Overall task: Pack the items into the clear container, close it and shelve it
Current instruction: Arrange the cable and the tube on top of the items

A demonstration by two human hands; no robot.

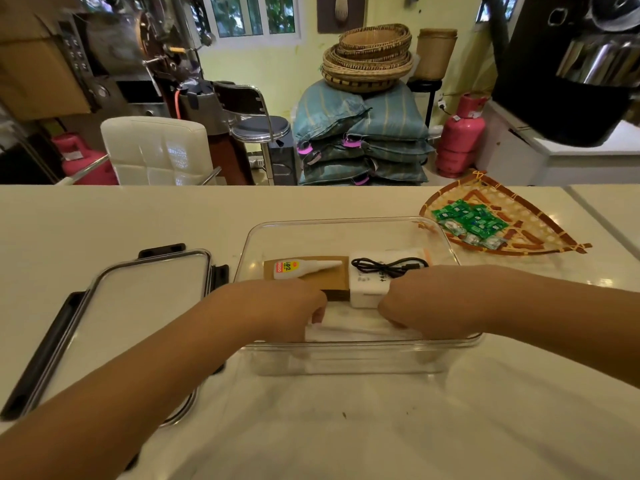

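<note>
The clear container (346, 226) stands open on the white counter. Inside lie a brown cardboard box (329, 277) with a white glue bottle (304, 267) on top, and a white box (367, 289) carrying a coiled black cable (388, 265). Both my hands reach into the container's near part. My left hand (287, 310) and my right hand (419, 303) are each closed on an end of a flat white item (353, 329) lying on the container floor. The lid (138, 306), clear with black latches, lies flat to the left of the container.
A woven fan-shaped tray (526, 237) holding several green packets (471, 218) sits at the counter's right rear. Beyond the counter's far edge stand a white chair (156, 150), a stool (259, 128), stacked sacks (363, 133) and a pink gas cylinder (459, 136).
</note>
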